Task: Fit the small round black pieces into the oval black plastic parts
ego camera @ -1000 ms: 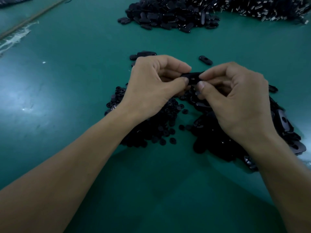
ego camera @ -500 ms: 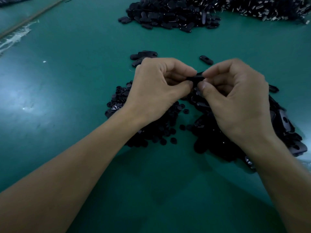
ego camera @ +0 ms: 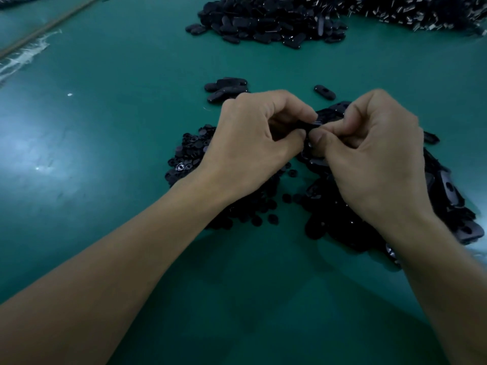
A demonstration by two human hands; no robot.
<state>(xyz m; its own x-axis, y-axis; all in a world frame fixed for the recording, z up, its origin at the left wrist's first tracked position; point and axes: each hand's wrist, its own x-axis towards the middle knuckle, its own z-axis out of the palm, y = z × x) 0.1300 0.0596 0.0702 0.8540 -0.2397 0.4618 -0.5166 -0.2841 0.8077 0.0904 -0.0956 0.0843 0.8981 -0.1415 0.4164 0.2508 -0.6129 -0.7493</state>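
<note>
Both hands are up over the middle of the bench, fingers curled. The left hand and the right hand pinch one oval part between thumb and forefinger tips, with the knuckles almost meeting. The part is mostly hidden by the fingertips. Can't tell whether a round piece is seated in it, half in, or in either hand at all.

The heap of small round pieces lies under and left of the left wrist, with a few strays between the forearms. The heap of unfitted ovals lies under and right of the right hand, and holes are visible in several.

A small cluster of ovals lies just beyond the left hand, likely this session's finished ones, but too dark to confirm. A single oval with an open hole lies beyond the hands, apart from the rest. A big oval pile sits along the far edge, and its fitted state is unreadable. A glinting mixed pile is at the far right corner.

Progress: early, judging by the two large feed heaps against the tiny cluster. The current step is pressing or seating one piece, and most of the job is left.
</note>
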